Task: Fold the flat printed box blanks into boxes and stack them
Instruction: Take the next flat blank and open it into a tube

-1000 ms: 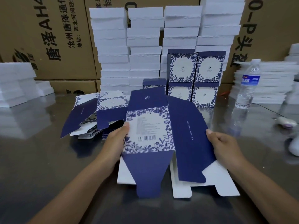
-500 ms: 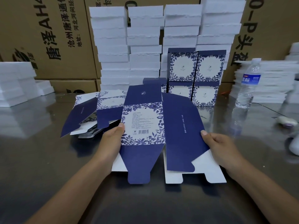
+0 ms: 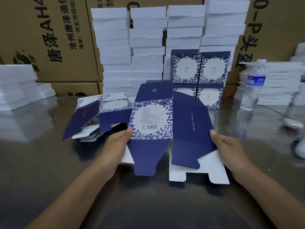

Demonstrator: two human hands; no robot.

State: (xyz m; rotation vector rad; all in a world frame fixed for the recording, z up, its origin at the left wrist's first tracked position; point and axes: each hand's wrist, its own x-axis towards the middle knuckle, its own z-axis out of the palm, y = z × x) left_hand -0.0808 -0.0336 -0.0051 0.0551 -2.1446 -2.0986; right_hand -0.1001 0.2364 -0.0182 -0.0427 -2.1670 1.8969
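A flat box blank (image 3: pixel 153 119), dark blue with a white floral panel and a barcode, is held above the table in front of me. My left hand (image 3: pixel 118 141) pinches its left edge by the floral panel. My right hand (image 3: pixel 228 147) grips the right edge of its plain blue side panel. The blank's bottom flaps hang toward me, white on their inside. A pile of flat blanks (image 3: pixel 97 118) lies on the table to the left. Several folded boxes (image 3: pixel 199 70) stand stacked two high behind the blank.
Tall stacks of white foam trays (image 3: pixel 148 40) stand at the back against brown cartons (image 3: pixel 49 38). More foam (image 3: pixel 14 86) lies at the left and right. A water bottle (image 3: pixel 253 86) stands at right on the shiny metal table (image 3: pixel 41 162), near a small white object (image 3: pixel 293 124).
Both hands have lifted the blank away from me, farther over the table. The side panel under my right hand has swung a little more upright.
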